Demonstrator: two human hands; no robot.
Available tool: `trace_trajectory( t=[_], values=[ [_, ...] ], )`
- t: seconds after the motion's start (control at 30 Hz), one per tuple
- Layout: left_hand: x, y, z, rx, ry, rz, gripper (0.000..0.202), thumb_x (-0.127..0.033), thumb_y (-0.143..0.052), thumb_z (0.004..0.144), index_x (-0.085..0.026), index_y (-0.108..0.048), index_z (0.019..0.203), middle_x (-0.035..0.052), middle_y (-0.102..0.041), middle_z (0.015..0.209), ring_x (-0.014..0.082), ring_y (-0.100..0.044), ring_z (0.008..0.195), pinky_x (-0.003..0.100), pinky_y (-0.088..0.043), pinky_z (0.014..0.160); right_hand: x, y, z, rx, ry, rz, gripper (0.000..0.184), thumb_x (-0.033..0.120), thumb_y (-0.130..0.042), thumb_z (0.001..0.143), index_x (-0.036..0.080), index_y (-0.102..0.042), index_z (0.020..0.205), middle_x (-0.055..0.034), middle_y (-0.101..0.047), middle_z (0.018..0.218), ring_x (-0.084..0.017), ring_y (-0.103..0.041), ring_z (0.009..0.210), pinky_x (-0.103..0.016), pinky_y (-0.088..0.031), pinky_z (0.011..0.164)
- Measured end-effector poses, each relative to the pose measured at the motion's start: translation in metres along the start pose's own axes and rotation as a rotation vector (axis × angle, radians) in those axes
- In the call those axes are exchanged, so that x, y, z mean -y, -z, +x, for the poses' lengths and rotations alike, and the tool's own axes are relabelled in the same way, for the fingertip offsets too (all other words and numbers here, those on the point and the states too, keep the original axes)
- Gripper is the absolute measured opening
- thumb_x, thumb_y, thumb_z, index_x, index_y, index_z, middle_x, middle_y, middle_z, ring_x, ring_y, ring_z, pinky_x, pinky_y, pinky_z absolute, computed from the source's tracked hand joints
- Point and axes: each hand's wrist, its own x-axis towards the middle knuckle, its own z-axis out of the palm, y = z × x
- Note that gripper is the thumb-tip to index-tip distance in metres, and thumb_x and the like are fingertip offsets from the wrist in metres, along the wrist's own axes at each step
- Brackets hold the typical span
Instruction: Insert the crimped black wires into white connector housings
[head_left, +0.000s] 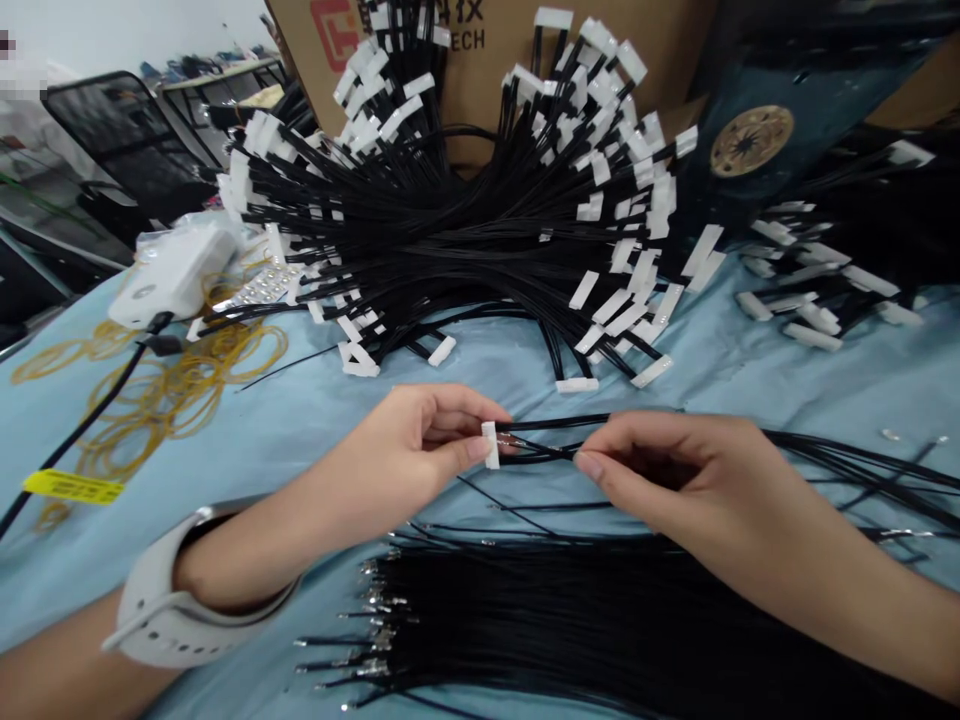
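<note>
My left hand (420, 445) pinches a small white plastic connector housing (490, 445) between thumb and fingers. My right hand (652, 465) grips a few thin black wires (544, 445) close to their crimped metal ends, which meet the housing's side. Below my hands lies a thick bundle of black wires (555, 620) with bare crimped terminals fanned out at its left end. Beyond my hands, a large fanned bundle of black wires with white connectors (450, 225) spreads across the light blue cloth (495, 345).
A smaller connector bundle (825, 270) lies at right. Amber rubber bands (176, 385), a black cable (75, 440), a yellow tag (71, 487) and a white adapter (172, 275) lie at left. A white watch (187, 600) circles my left wrist. A cardboard box (480, 60) stands behind.
</note>
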Motion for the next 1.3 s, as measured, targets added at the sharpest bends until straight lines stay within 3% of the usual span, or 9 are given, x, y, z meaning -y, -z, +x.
trace_trajectory(
  t=[0.33, 0.63, 0.87, 1.03, 1.3],
  values=[
    [0.005, 0.002, 0.001, 0.006, -0.009, 0.026, 0.009, -0.008, -0.066, 0.076, -0.014, -0.068, 0.083, 0.0037, -0.076, 0.079, 0.0132, -0.069, 0.073, 0.019, -0.051, 0.068, 0.002, -0.001, -0.003, 0.019, 0.075, -0.022, 0.017, 0.021, -0.056, 0.079, 0.021, -0.062, 0.063, 0.0038, -0.057, 0.057, -0.008, -0.048, 0.050, -0.019, -0.035, 0.044],
    [0.004, -0.002, -0.003, 0.023, -0.036, 0.038, 0.014, -0.002, -0.061, 0.077, -0.014, -0.067, 0.084, 0.0020, -0.075, 0.076, 0.0107, -0.068, 0.069, 0.017, -0.050, 0.064, -0.003, -0.003, -0.004, 0.091, 0.027, -0.054, 0.015, 0.024, -0.048, 0.087, 0.022, -0.053, 0.073, 0.0042, -0.048, 0.061, -0.009, -0.041, 0.054, -0.020, -0.032, 0.046],
    [0.008, -0.001, -0.001, 0.041, -0.126, 0.139, 0.011, -0.009, -0.063, 0.077, -0.015, -0.066, 0.087, 0.0016, -0.073, 0.079, 0.0146, -0.067, 0.074, 0.023, -0.050, 0.069, 0.013, -0.008, 0.008, 0.148, 0.080, -0.139, 0.019, 0.033, -0.051, 0.088, 0.021, -0.055, 0.074, 0.0046, -0.050, 0.060, -0.009, -0.043, 0.056, -0.022, -0.031, 0.050],
    [0.008, -0.002, -0.004, 0.050, -0.154, 0.155, 0.011, -0.011, -0.062, 0.078, -0.013, -0.065, 0.089, 0.0039, -0.072, 0.084, 0.0157, -0.067, 0.080, 0.026, -0.050, 0.076, 0.020, -0.013, 0.010, 0.128, 0.123, -0.176, 0.021, 0.030, -0.048, 0.090, 0.020, -0.054, 0.073, 0.0054, -0.047, 0.059, -0.009, -0.040, 0.054, -0.023, -0.030, 0.050],
    [0.008, -0.003, -0.009, 0.005, -0.109, 0.111, 0.010, -0.009, -0.062, 0.079, -0.013, -0.063, 0.088, 0.0059, -0.074, 0.085, 0.0166, -0.069, 0.081, 0.027, -0.051, 0.077, 0.015, -0.003, -0.001, 0.103, 0.100, -0.096, 0.017, 0.027, -0.050, 0.088, 0.020, -0.062, 0.079, 0.0023, -0.061, 0.070, -0.012, -0.050, 0.065, -0.024, -0.037, 0.058]
  ],
)
